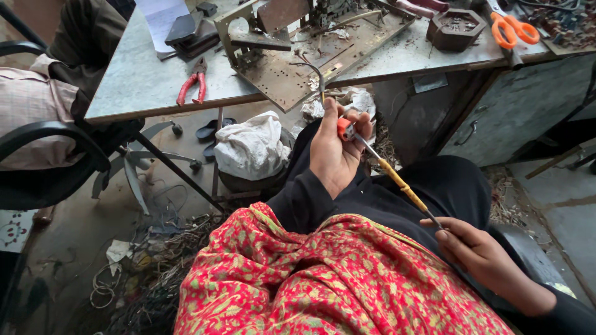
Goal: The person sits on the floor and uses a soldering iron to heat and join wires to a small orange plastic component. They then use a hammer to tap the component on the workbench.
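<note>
My left hand point(335, 149) is raised in front of the bench edge, fingers closed around a small orange-and-white cutter point(345, 128) and the upper part of a thin cable. The cable point(397, 183) runs diagonally down to the right, grey near the cutter, then wrapped in yellow sleeving. My right hand point(481, 251) pinches the cable's lower end over my lap. Above the left hand a thin bare wire point(315, 71) curves up toward the bench. A red patterned cloth point(323, 279) covers my lap.
A metal workbench point(136, 80) carries red-handled pliers point(192, 87), a rusty metal fixture point(310, 49), orange scissors point(514, 30) and a hexagonal dish point(456, 28). A black chair point(56, 167) stands left. A white bag point(251, 146) and wire scraps point(155, 273) lie on the floor.
</note>
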